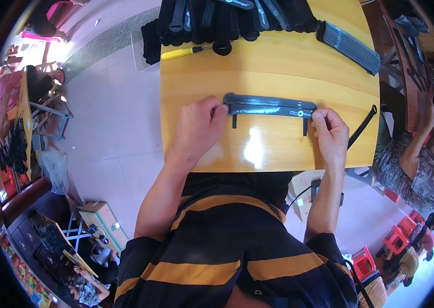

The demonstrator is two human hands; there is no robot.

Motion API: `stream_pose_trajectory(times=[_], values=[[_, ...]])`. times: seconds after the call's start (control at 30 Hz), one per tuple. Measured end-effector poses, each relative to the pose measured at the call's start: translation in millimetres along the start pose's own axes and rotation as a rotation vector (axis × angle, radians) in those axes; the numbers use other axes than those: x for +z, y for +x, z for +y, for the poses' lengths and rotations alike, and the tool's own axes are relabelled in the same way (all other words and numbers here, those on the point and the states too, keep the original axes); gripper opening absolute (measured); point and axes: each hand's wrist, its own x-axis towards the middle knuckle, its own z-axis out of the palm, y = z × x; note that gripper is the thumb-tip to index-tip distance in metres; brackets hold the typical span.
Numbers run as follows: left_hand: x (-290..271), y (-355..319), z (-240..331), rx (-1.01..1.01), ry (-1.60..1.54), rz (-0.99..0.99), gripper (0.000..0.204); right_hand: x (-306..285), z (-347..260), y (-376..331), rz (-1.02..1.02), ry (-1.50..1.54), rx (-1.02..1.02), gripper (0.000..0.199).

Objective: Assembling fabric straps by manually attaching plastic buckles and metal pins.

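Note:
A flat stack of black straps (pixel 271 109) with rounded ends lies crosswise on the table in front of me. My left hand (pixel 196 126) pinches its left end, the fingers curled and partly hidden behind the thumb. At the right end, the thumb and fingers of my right hand (pixel 332 136) grip the straps beside a pale printed mark. Two short narrow black strips, a left one (pixel 234 122) and a right one (pixel 305 128), stick out toward me from under the stack. Close to my right hand, a single loose black strap (pixel 362 127) lies slanted near the table's right edge.
The yellow wooden table (pixel 201 79) carries a large heap of black straps (pixel 237 23) at its far side. A yellow-handled tool (pixel 186 52) lies before the heap, and a neat strap bundle (pixel 349 47) sits far right. Other people (pixel 414 167) and red stools (pixel 365 263) are around.

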Motion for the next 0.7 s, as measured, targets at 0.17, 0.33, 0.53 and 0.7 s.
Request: stream_pose_trajectory(times=[0.17, 0.33, 0.53, 0.7], values=[[-1, -1, 6, -0.076, -0.003, 0.005, 0.02, 3, 2, 1, 0.02, -0.026, -0.009, 0.016], [2, -1, -2, 0.003, 0.021, 0.047, 0.02, 4, -2, 0, 0.047, -0.071, -0.033, 0.017], [-2, -1, 7, -0.089, 0.039, -0.001, 0.017, 7, -9, -1, 0.085, -0.137, -0.045, 0.016], [1, -1, -5, -0.1, -0.018, -0.01, 0.017, 9, -15, -1, 0.1, -0.179, -0.03, 0.016]])
